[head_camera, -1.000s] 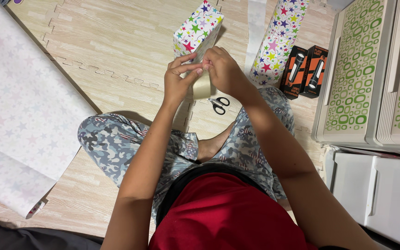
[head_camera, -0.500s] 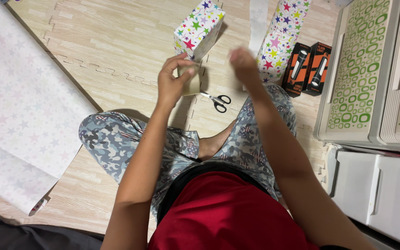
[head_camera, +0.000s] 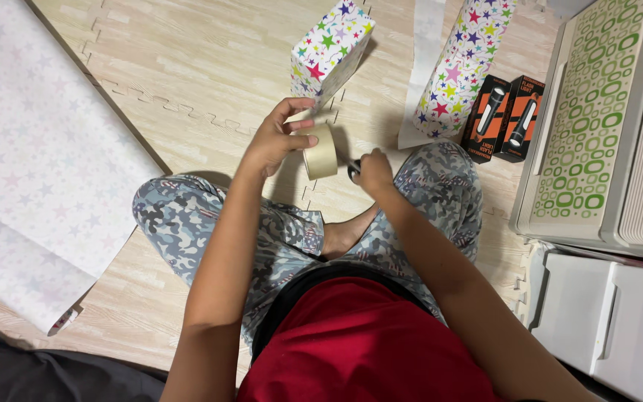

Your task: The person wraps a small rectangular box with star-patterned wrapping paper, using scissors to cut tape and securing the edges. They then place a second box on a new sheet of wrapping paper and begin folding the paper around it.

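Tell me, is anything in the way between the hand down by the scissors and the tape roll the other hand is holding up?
Nothing visible. The left hand holds the tape roll above the floor mat. The right hand rests on the scissors just beside it, with only a small open gap between them.

A single view comes from a camera worn on the person's head, tilted steeply down over the chest and crossed legs toward the floor [head_camera: 187,74]. It sits close: the red shirt [head_camera: 366,342] fills the bottom edge, and both forearms run up from there to the middle of the frame. The top of the frame faces away from the body. The view's right side takes in plastic drawers [head_camera: 597,126], its left a spread sheet of wrapping paper [head_camera: 31,171].
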